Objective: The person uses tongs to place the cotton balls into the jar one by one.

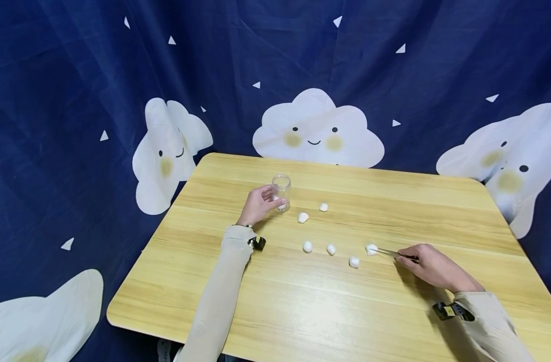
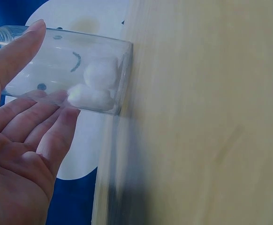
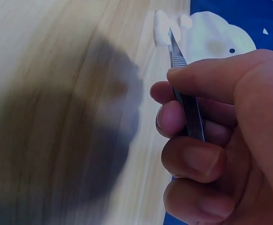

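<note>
My left hand (image 1: 257,205) holds a clear jar (image 1: 282,183) upright on the table, thumb on one side and fingers on the other. White cotton balls (image 2: 96,82) lie at the bottom of the jar, whose mouth has no lid on it. In my right hand (image 1: 435,267) I pinch a pair of metal tweezers (image 3: 189,110) between thumb and fingers. Their tips touch a cotton ball (image 1: 372,250) at the right of the group; whether they grip it I cannot tell. Other cotton balls, such as one cotton ball (image 1: 354,262) nearby, lie between the hands.
The wood-grain table (image 1: 193,281) has rounded corners. More cotton balls lie on it, including a cotton ball (image 1: 303,217) and a cotton ball (image 1: 323,206) just right of the jar. A dark blue curtain (image 1: 221,55) with cloud prints hangs behind and beside the table.
</note>
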The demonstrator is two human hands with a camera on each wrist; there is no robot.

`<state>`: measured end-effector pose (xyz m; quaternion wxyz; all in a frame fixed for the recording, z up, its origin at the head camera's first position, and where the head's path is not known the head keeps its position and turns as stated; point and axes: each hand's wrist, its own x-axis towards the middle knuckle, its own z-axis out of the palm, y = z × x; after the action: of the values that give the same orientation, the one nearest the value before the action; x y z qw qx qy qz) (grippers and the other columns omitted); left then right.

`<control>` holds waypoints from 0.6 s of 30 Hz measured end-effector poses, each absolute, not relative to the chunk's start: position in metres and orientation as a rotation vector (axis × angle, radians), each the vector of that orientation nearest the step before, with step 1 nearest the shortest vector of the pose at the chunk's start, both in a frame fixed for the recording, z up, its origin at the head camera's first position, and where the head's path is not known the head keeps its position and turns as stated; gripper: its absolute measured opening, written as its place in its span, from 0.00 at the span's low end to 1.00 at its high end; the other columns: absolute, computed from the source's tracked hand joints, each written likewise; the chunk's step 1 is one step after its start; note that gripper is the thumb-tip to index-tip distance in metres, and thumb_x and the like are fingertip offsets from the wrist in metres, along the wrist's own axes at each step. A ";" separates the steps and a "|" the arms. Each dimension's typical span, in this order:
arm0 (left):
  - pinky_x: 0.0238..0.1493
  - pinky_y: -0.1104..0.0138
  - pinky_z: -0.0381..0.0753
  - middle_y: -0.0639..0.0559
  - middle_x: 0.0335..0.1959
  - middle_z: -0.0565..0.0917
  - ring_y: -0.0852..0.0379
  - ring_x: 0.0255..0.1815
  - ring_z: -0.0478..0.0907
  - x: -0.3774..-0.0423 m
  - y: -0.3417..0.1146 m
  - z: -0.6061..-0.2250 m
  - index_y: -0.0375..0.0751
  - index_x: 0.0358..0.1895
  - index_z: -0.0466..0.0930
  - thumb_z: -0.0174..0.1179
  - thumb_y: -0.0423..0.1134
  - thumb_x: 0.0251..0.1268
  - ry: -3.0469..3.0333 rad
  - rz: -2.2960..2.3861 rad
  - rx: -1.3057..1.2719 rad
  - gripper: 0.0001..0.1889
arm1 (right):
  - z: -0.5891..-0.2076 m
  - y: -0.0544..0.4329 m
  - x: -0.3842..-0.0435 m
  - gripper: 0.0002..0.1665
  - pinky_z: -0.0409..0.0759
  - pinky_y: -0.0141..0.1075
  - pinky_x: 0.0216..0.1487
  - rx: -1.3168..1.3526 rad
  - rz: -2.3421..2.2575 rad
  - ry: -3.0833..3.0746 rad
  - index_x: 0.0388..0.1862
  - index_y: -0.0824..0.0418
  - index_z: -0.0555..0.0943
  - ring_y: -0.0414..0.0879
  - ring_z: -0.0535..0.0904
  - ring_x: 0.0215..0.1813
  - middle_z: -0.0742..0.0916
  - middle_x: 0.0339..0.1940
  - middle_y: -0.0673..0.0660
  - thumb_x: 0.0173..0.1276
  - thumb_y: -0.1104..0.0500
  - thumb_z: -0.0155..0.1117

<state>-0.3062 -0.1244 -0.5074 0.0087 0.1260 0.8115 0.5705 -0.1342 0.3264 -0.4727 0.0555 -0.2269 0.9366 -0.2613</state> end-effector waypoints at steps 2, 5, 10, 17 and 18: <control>0.72 0.56 0.82 0.35 0.66 0.82 0.40 0.68 0.81 -0.306 -0.125 -0.508 0.32 0.67 0.77 0.77 0.44 0.60 2.538 1.780 0.391 0.35 | -0.473 0.326 -0.134 0.06 0.66 0.26 0.24 -0.697 -0.788 2.851 0.40 0.58 0.88 0.26 0.65 0.24 0.81 0.23 0.41 0.75 0.64 0.64; 0.72 0.56 0.82 0.35 0.67 0.81 0.40 0.68 0.80 -0.306 -0.124 -0.508 0.32 0.68 0.77 0.77 0.44 0.60 2.545 1.774 0.387 0.35 | -0.473 0.326 -0.135 0.06 0.67 0.26 0.26 -0.701 -0.778 2.867 0.43 0.60 0.89 0.26 0.67 0.26 0.83 0.25 0.42 0.75 0.64 0.64; 0.71 0.56 0.82 0.34 0.67 0.81 0.40 0.68 0.80 -0.306 -0.124 -0.508 0.32 0.68 0.76 0.76 0.44 0.61 2.547 1.763 0.378 0.35 | -0.475 0.328 -0.136 0.06 0.69 0.26 0.28 -0.710 -0.751 2.892 0.43 0.59 0.89 0.27 0.69 0.29 0.85 0.27 0.41 0.74 0.63 0.65; 0.71 0.56 0.82 0.34 0.67 0.81 0.40 0.68 0.81 -0.307 -0.124 -0.510 0.32 0.67 0.77 0.76 0.44 0.60 2.543 1.766 0.387 0.34 | -0.473 0.326 -0.137 0.07 0.75 0.27 0.30 -0.724 -0.736 2.919 0.45 0.61 0.89 0.26 0.72 0.31 0.89 0.31 0.44 0.73 0.63 0.66; 0.71 0.56 0.82 0.34 0.67 0.81 0.40 0.68 0.81 -0.307 -0.124 -0.510 0.32 0.67 0.77 0.76 0.44 0.60 2.547 1.765 0.387 0.34 | -0.472 0.325 -0.138 0.07 0.76 0.27 0.30 -0.725 -0.737 2.920 0.45 0.61 0.90 0.26 0.72 0.31 0.89 0.32 0.45 0.73 0.64 0.67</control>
<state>-0.3067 -0.1240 -0.5099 0.0094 0.1240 0.8156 0.5651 -0.1380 0.3253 -0.4725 0.0217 -0.2341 0.9424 -0.2379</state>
